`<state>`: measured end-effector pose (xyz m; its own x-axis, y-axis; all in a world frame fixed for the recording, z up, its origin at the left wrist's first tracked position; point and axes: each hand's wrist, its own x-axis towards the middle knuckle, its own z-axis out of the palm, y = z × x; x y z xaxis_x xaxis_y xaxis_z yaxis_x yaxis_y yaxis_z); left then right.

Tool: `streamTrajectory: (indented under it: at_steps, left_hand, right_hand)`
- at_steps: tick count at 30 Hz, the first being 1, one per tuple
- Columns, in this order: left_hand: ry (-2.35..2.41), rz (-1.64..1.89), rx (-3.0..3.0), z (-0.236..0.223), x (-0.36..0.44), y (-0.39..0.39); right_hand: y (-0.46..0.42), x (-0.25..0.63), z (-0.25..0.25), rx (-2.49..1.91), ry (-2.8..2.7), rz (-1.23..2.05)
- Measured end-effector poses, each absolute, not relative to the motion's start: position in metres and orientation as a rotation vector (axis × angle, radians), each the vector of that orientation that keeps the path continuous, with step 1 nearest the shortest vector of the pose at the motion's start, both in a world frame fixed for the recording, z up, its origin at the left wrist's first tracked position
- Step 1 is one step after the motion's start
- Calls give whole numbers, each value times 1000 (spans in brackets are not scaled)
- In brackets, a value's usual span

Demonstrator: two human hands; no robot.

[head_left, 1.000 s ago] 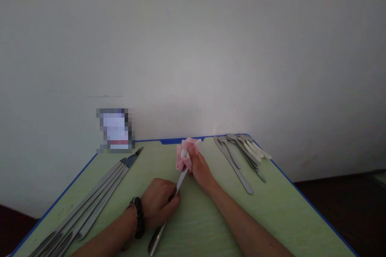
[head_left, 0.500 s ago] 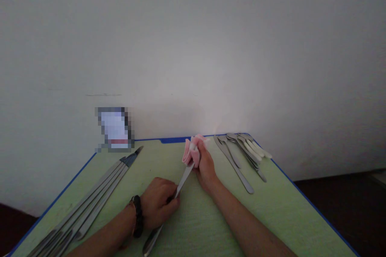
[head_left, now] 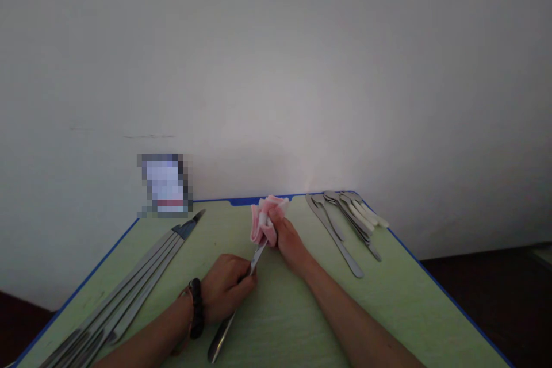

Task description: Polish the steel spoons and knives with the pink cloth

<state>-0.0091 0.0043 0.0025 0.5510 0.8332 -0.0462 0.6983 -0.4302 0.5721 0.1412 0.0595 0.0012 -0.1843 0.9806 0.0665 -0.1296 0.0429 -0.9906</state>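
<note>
My left hand (head_left: 230,287), with a dark beaded bracelet on its wrist, is closed around the middle of a metal table knife (head_left: 222,336). The rounded handle points down toward me. A folded pink and white cloth (head_left: 264,221) is gripped in my right hand (head_left: 288,236), thumb on top. The cloth wraps the far part of the knife, so the tip is hidden. Between hand and cloth a short stretch of shiny blade shows.
Several long knives (head_left: 142,279) lie slanted on the left of the green table (head_left: 267,333). On the right are a single knife (head_left: 336,238), forks and spoons (head_left: 351,215), and white-handled cutlery (head_left: 364,213). A blurred phone-like screen (head_left: 166,184) leans near the wall.
My right hand has slid the cloth down along the knife, toward my left hand. Less of the blade shows between them. My left hand has barely moved.
</note>
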Motion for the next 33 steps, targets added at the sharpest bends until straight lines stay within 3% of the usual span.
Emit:
streamTrajectory:
  at_steps: [8,17,25,33]
  left_hand:
    - [1305,334,2140,5,-9,4]
    - [1292,426,1988,2,-10,5]
    - [1305,439,1969,4,-6,5]
    - [1286,323,2184,8,-6,4]
  right_hand:
    - [58,139,-5,-961,-1423,1385]
    - [61,136,-5,-904,-1105,1470]
    - [60,138,-6,-865,-1148,1474]
    - [69,139,-9,-796,-817,1553]
